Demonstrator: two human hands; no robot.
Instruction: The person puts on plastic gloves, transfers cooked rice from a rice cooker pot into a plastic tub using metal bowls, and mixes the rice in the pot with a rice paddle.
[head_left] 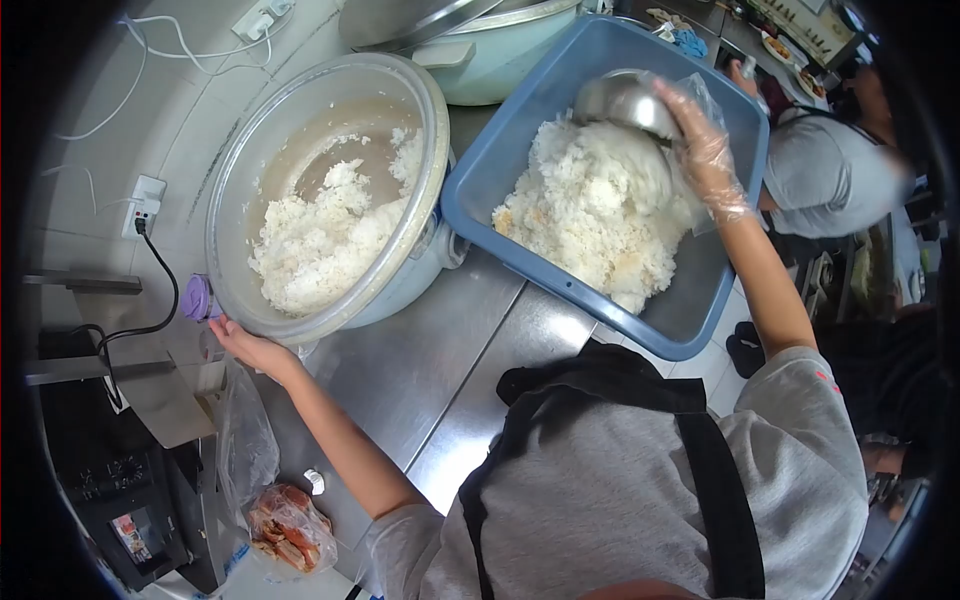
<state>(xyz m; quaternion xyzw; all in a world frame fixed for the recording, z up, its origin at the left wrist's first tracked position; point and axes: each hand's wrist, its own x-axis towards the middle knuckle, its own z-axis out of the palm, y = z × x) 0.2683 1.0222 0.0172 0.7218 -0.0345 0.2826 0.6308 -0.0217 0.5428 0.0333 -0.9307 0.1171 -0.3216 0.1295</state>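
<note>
A large round pot (pixel 222 170) with white rice (pixel 325 235) inside leans toward me at the left. Its near left rim is touched by my left hand (pixel 250 350), fingers reaching under or behind the rim and partly hidden. To the right stands a blue rectangular tub (pixel 600 330) with a big heap of rice (pixel 600 215). Over that heap, my right hand (pixel 700 140), in a clear plastic glove, holds a metal bowl (pixel 625 100) tipped against the rice. The bowl is slightly blurred.
Behind the pot is a second lidded pot (pixel 510 60). A steel counter (pixel 430 350) lies below. Bagged food (pixel 290 530) is at the lower left, near a black appliance (pixel 125 510) and cables. Another person (pixel 830 170) stands at the right, beyond the tub.
</note>
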